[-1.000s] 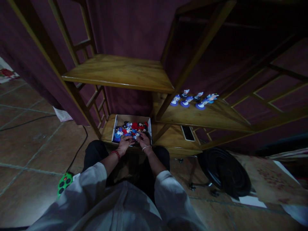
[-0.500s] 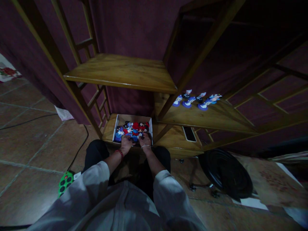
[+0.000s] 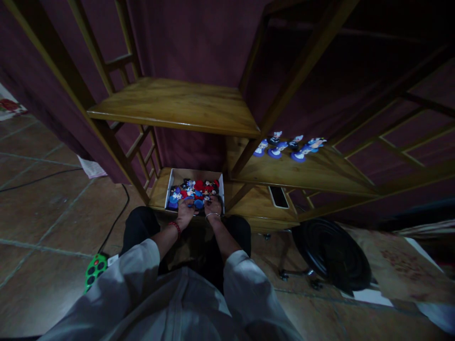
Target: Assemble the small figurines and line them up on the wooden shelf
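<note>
Left hand (image 3: 185, 212): over the front edge of a shallow, open-topped white cardboard box (image 3: 195, 174), left of its middle. Fingers half bent, reaching down into the contents; can't tell if it has hold of anything, too dark and small.

Right hand (image 3: 213, 206): inside the box's front right corner, fingers curled down among small glossy red, blue, white and black toy figurines (image 3: 194, 192). Can't tell whether it grips one. Hands are apart, with a round blue base (image 3: 199, 204) showing between them.

Box sits on the lowest varnished yellow-brown wooden shelf board (image 3: 160, 188), right in front of the person's knees. Figurines fill most of it, packed close, many tilted or lying; red ones mostly toward the back and right.

Wrists: red bead bracelet (image 3: 175, 228) on the left, thin silvery bracelet (image 3: 212, 214) on the right.

Right of the box, a higher wooden shelf board (image 3: 320, 179) carries a cluster of purple, white, black and light-blue figurines (image 3: 277, 150), upright, near its left part. Below it, a dark flat rectangular device with a pale edge (image 3: 279, 197) lies on the lowest board. Round black stool (image 3: 332, 253) further right on the floor.
</note>
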`<action>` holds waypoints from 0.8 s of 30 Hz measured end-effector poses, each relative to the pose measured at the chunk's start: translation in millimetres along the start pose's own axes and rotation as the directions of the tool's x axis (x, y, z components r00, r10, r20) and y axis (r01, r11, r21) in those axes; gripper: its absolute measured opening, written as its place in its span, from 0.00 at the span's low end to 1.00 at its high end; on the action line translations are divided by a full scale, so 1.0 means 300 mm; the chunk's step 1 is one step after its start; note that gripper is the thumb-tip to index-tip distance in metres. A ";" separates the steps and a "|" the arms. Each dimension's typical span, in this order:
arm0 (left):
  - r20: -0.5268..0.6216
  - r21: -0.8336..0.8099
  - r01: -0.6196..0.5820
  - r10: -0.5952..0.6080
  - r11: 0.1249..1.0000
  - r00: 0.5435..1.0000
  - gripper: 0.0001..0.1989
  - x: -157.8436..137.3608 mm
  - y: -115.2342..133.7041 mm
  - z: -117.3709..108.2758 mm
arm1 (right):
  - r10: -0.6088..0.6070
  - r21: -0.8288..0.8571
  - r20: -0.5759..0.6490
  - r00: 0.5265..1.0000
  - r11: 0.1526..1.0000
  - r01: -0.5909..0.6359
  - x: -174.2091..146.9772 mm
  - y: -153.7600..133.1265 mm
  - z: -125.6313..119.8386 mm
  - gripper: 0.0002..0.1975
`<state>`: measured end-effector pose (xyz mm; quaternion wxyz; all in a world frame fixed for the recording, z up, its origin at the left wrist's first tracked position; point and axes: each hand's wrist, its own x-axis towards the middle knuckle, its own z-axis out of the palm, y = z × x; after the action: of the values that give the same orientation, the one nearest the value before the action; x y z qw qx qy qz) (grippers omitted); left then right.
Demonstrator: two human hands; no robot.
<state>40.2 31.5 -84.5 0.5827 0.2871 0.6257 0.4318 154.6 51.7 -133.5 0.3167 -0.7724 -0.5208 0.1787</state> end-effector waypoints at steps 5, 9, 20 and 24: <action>0.030 -0.058 0.028 -0.026 0.998 0.999 0.12 -0.001 0.007 -0.007 | 0.049 0.030 -0.038 0.998 0.998 -0.047 -0.034 -0.033 -0.026 0.15; 0.046 -0.108 0.034 -0.029 0.994 0.999 0.12 0.005 0.003 -0.019 | -0.047 0.033 0.017 0.999 0.998 0.047 -0.056 -0.046 -0.049 0.19; 0.121 -0.186 0.070 -0.048 0.980 0.991 0.14 -0.008 0.033 -0.042 | -0.135 -0.099 0.145 0.980 0.984 0.150 -0.063 -0.050 -0.076 0.17; 0.146 -0.125 0.059 -0.040 0.990 0.988 0.08 -0.016 0.048 -0.040 | -0.204 -0.154 0.268 0.942 0.956 0.251 -0.060 -0.044 -0.104 0.18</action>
<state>27.2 31.5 -70.1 0.6540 0.2635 0.5601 0.4349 157.4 29.1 -102.7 0.1938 -0.7044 -0.6568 0.1867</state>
